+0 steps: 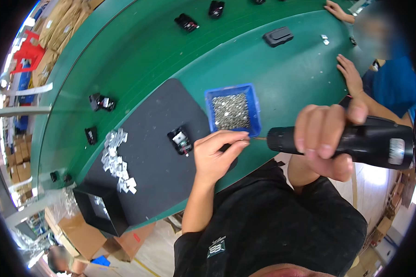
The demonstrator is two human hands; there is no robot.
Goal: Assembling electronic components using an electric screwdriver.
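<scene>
My right hand (321, 136) is wrapped around a black electric screwdriver (379, 144), held level with its thin bit (260, 138) pointing left. At the bit's tip, my left hand (217, 152) has its thumb and forefinger pinched together; whatever is between them is too small to make out. Just beyond those fingertips stands a blue plastic tray (257, 108) of small metal screws (231, 111). To the left of my left hand, a small black device part (180, 140) with exposed electronics lies on a dark grey mat (157, 111).
Small silvery-white pieces (113, 159) are strewn along the mat's left side, near an open black box (99, 207). Several black parts (186, 22) sit on the green belt beyond. A dark case (278, 36) lies farther right, near a co-worker's hands (351, 76).
</scene>
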